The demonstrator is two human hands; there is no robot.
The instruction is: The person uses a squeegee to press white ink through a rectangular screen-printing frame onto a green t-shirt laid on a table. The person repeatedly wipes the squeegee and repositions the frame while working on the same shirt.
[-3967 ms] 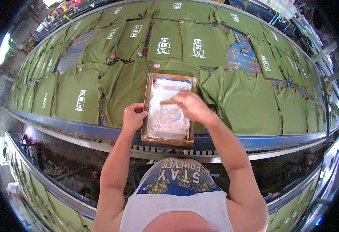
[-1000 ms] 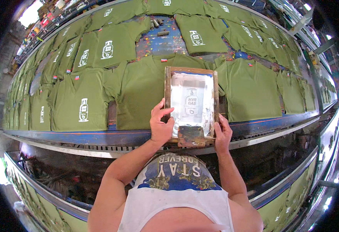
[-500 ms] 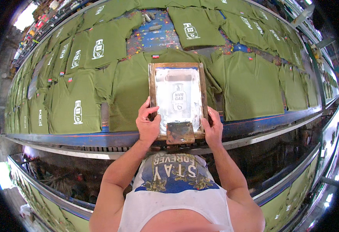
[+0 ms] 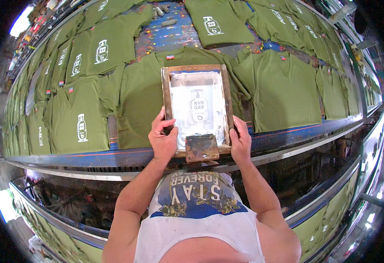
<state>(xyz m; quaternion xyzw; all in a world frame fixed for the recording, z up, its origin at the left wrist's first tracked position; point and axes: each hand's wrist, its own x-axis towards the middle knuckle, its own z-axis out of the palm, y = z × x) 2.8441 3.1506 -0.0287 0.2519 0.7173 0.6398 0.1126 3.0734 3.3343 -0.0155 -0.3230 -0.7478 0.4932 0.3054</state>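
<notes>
A wooden screen-printing frame (image 4: pixel 166 94) is held in both my hands, above the front of a green T-shirt (image 4: pixel 137 94) on the table. White ink coats its mesh (image 4: pixel 216 94), where a gas-cylinder design shows through. My left hand (image 4: pixel 163 139) grips the left side bar with the thumb over the top. On the opposite bar, my right hand (image 4: pixel 241 142) is closed, its fingers along the outer side. An ink-stained squeegee (image 4: pixel 202 147) lies across the near end of the frame. Whether the frame touches the shirt, I cannot tell.
Many green T-shirts lie in rows along the long table; a printed one (image 4: pixel 220 24) is beyond the frame, and an unprinted one (image 4: pixel 284 94) is to the right. Small grey blocks (image 4: pixel 169 22) sit on the ink-spotted blue tabletop (image 4: pixel 170 37). A metal rail (image 4: pixel 91 176) runs along the near edge.
The frame, both hands and the shirts around them appear slightly farther left and higher in the picture. Both hands keep their grip, and the squeegee stays at the near end.
</notes>
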